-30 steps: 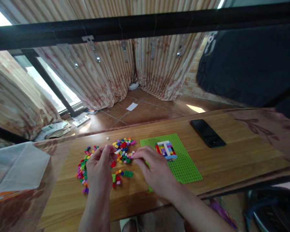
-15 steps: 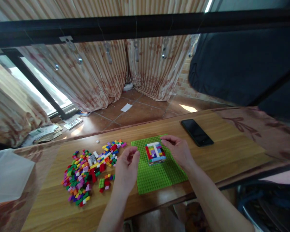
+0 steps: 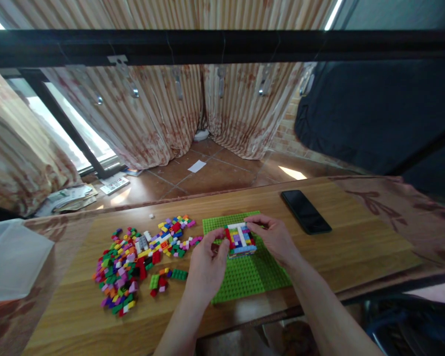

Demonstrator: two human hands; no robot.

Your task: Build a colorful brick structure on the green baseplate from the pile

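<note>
A small multicoloured brick build [image 3: 240, 239] with a white top stands on the green baseplate [image 3: 248, 279] on the wooden table. My left hand [image 3: 206, 264] is at the build's left edge, thumb and fingers pinched together; what they pinch is hidden. My right hand [image 3: 276, 238] grips the build's far right corner with closed fingertips. A loose pile of small coloured bricks [image 3: 133, 259] lies left of the plate, and a few green and red bricks [image 3: 166, 277] sit apart near my left wrist.
A black phone [image 3: 306, 211] lies right of the baseplate. The wooden table [image 3: 356, 247] ends close to my body. A white sheet [image 3: 15, 257] sits at the far left. Striped curtains and a tiled floor lie beyond the far edge, and a black bar crosses overhead.
Both hands left the loose pile and moved right to the build on the green plate. My left hand closed in on its left edge, and my right hand took hold of its far corner.
</note>
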